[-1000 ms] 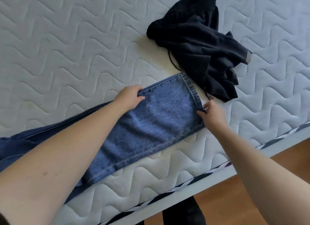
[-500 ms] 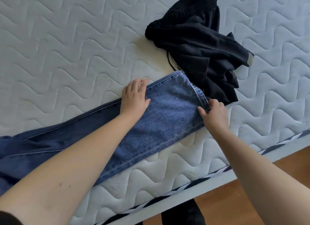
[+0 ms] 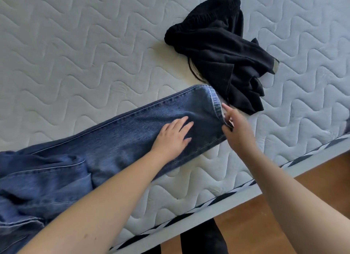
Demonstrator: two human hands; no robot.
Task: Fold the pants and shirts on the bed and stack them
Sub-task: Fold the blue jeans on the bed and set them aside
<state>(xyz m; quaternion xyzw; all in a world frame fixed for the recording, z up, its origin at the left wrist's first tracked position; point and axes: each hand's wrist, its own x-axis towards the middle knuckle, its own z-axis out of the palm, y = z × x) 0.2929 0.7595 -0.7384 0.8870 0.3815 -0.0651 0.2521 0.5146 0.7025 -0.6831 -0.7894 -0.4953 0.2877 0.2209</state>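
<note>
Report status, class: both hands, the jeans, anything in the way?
Left hand flat on jeans. Right hand pinching the leg hem. Crumpled black garment lies just beyond the hem, unfolded.

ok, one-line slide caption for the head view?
Left hand flat on blue jeans, right hand at the hem; crumpled black garment beside them on the mattress.

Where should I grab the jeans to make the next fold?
Probably the hem end of the jeans, from the right: the legs lie flat together, hems aligned. The right hand is already there; the left hand lies flat on the denim.
</note>
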